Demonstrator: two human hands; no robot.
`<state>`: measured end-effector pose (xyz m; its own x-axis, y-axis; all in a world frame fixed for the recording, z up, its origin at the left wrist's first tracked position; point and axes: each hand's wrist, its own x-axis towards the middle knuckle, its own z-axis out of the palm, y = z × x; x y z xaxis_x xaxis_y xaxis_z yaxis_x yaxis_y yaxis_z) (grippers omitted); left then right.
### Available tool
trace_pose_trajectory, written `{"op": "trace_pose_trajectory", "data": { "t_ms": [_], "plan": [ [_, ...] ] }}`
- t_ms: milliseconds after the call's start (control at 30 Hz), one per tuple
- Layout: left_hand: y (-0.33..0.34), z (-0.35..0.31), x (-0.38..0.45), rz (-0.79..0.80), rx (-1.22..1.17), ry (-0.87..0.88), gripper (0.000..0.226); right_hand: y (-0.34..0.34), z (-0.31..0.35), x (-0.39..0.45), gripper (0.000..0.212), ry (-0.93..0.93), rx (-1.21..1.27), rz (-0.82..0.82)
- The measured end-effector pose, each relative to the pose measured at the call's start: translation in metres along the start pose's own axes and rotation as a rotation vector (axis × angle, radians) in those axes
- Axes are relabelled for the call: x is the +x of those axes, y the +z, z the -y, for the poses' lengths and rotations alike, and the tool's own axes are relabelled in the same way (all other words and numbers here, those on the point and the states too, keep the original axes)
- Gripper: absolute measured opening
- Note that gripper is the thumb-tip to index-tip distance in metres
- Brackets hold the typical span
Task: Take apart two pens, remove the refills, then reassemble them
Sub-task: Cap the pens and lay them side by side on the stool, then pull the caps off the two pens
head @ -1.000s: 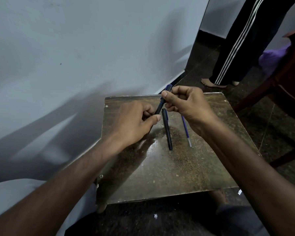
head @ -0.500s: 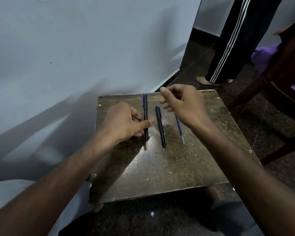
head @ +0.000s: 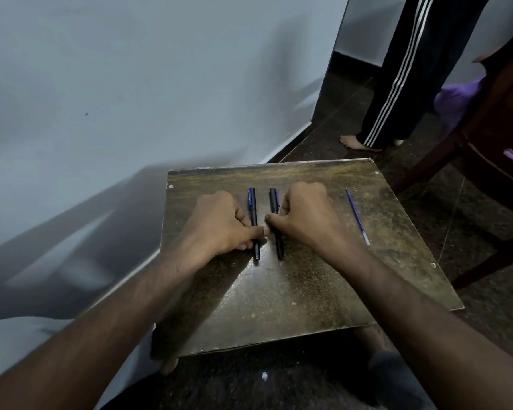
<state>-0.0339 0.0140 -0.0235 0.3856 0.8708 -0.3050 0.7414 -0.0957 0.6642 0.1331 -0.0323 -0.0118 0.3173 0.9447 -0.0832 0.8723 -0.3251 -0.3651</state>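
1. Head view: a small worn brown table (head: 279, 306) stands beside a pale wall (head: 131, 84) on a dark floor (head: 486, 335), and both bare forearms reach in from the bottom edge
2. The left hand (head: 219, 223) rests knuckles-up on the table, fingers curled together and the thumb stretched right so its tip presses on the left pen (head: 253, 214)
3. That left pen lies flat on the table, pointing away from the person, black with a blue clip at its far end; its near end sticks out below the thumb
4. The right hand (head: 305, 217) mirrors it, fingers curled shut and the thumb tip laid against the right pen (head: 276, 220)
5. The right pen lies just beside the left one, parallel to it and apart by a narrow gap, also black with blue at the far end
6. Both thumb tips nearly meet in the gap between the two pens; whether the curled fingers grip the barrels from below, I cannot tell
7. A thin blue refill (head: 356, 214) lies alone on the table, well apart to the right of the right hand, slanting with its pale tip nearer the person
8. At the top right a standing person's leg in dark striped trousers (head: 403, 69) shows, beside a dark wooden chair (head: 492, 149)
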Motion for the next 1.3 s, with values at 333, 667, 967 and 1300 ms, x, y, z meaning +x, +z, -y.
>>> {"op": "trace_pose_trajectory", "data": {
  "t_ms": [333,667,967,1300],
  "plan": [
    [0.023,-0.016,0.006,-0.018,0.035,0.042,0.032,-0.040,-0.019,0.002,0.035,0.007,0.077,-0.181],
    [0.007,-0.021,0.000,-0.129,-0.056,0.178,0.030,-0.045,-0.027,-0.007,0.024,-0.093,0.202,-0.081],
    [0.000,-0.019,-0.003,-0.095,-0.597,0.161,0.021,-0.036,-0.010,-0.025,0.024,-0.238,0.287,-0.069],
    [-0.004,-0.012,-0.005,0.069,-0.857,0.161,0.020,-0.019,0.012,-0.035,0.023,0.033,1.251,0.360]
  ]
}}
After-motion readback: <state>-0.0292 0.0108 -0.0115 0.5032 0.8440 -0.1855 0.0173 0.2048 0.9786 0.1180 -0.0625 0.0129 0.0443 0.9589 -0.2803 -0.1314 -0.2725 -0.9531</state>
